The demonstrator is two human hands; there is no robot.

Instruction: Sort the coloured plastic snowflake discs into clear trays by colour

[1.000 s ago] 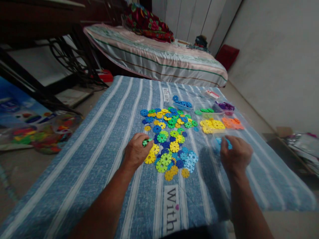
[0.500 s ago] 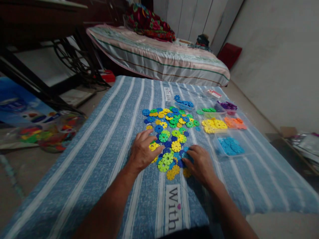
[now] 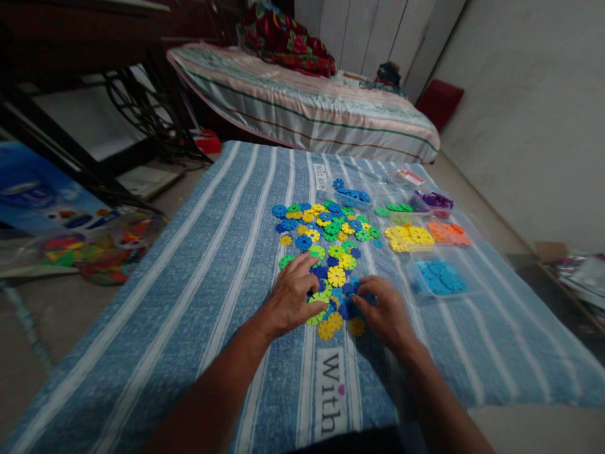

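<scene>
Mixed discs [image 3: 331,252], frame centre, striped bench [image 3: 212,265] | my left hand [image 3: 289,299] splayed flat, right hand [image 3: 385,312] curled on blue ones, grip unclear | risk: sweeping neighbours astray.

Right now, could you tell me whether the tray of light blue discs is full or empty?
Partly full: the tray holds light blue discs across its floor.

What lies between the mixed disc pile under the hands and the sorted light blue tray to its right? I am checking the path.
Nothing visible. Between the mixed pile, where the left hand and right hand rest, and the light blue tray there is only bare striped cloth.
</scene>
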